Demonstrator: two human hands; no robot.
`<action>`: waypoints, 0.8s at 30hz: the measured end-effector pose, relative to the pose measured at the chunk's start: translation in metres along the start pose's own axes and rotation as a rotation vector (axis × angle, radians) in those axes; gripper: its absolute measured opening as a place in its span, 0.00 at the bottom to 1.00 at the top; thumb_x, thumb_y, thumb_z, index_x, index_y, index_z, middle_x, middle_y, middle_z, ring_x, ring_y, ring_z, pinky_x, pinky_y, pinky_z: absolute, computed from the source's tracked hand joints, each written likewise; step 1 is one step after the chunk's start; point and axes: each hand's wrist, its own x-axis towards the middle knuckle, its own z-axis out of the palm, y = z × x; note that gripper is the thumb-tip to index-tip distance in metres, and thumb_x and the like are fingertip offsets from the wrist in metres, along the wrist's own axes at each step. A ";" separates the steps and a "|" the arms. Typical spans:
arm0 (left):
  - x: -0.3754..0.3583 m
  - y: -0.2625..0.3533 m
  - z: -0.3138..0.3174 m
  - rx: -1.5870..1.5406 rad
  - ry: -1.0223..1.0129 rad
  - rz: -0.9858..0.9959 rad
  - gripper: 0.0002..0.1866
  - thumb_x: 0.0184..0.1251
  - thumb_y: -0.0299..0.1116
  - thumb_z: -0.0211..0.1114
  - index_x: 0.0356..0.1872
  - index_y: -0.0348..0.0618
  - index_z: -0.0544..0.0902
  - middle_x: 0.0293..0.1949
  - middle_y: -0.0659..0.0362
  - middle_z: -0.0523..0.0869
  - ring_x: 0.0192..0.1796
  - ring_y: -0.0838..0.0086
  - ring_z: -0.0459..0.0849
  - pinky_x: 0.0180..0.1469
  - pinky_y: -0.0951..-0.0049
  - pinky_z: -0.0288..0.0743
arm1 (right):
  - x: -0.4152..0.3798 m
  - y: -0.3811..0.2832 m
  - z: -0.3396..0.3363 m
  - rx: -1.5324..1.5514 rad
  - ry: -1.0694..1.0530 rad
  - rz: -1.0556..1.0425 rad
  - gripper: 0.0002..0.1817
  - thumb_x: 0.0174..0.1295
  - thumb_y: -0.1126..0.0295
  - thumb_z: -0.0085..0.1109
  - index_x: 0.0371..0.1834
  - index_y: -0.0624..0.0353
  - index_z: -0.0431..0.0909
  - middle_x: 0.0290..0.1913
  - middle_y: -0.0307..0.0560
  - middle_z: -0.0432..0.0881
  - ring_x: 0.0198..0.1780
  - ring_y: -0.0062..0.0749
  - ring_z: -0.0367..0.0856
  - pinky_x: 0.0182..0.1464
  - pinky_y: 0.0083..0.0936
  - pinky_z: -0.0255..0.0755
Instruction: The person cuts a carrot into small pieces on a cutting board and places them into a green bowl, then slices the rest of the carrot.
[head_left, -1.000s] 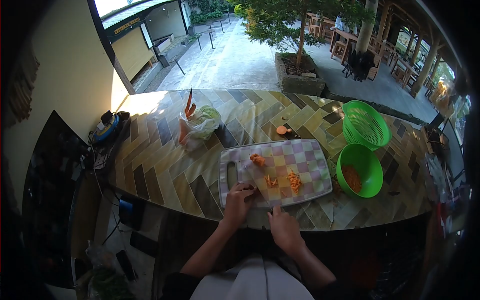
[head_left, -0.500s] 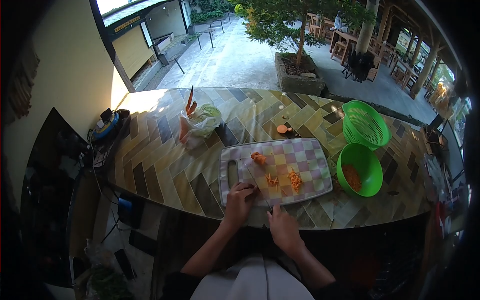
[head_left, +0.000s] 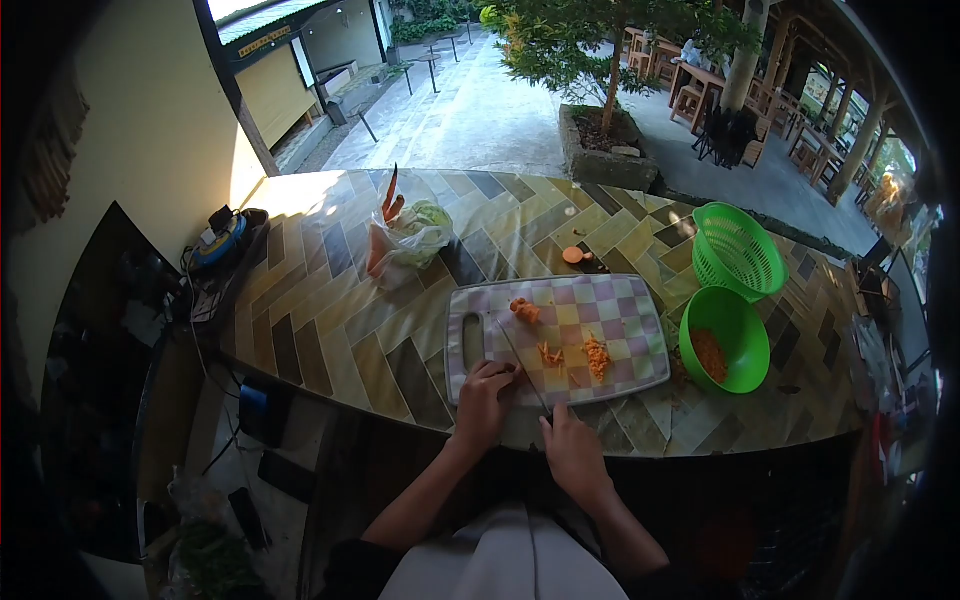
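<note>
Knife with a long, thin metal blade, clenched by its handle in the right grip.
The blade is angled forward-left from that grip, its long axis slanting over the pastel checked cutting board. Light, stiff handling is expected; only the handle should be held. By the blade, the left grip is curled, its contents hidden.

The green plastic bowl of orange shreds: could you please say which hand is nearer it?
Right: the right hand lies left of the bowl, the left hand farther left, over the pastel checkered cutting board.
</note>
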 end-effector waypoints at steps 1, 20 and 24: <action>0.000 0.001 -0.001 -0.008 0.005 0.002 0.05 0.62 0.23 0.66 0.36 0.33 0.88 0.40 0.49 0.88 0.46 0.54 0.83 0.50 0.61 0.77 | -0.001 -0.002 -0.002 0.008 -0.022 0.021 0.15 0.76 0.61 0.48 0.45 0.65 0.68 0.28 0.65 0.83 0.34 0.63 0.84 0.36 0.52 0.77; 0.000 0.000 -0.004 -0.006 -0.015 0.017 0.07 0.62 0.25 0.66 0.37 0.32 0.88 0.42 0.48 0.88 0.47 0.53 0.84 0.51 0.60 0.77 | 0.034 -0.006 0.005 0.005 -0.042 -0.006 0.15 0.76 0.61 0.49 0.44 0.64 0.69 0.31 0.66 0.83 0.36 0.63 0.84 0.38 0.54 0.77; 0.001 -0.001 -0.002 -0.023 -0.003 0.010 0.07 0.61 0.25 0.66 0.37 0.32 0.87 0.42 0.48 0.88 0.47 0.53 0.84 0.51 0.60 0.77 | 0.020 -0.005 -0.006 0.032 -0.090 0.027 0.15 0.76 0.60 0.49 0.43 0.64 0.69 0.30 0.66 0.83 0.36 0.63 0.84 0.38 0.54 0.77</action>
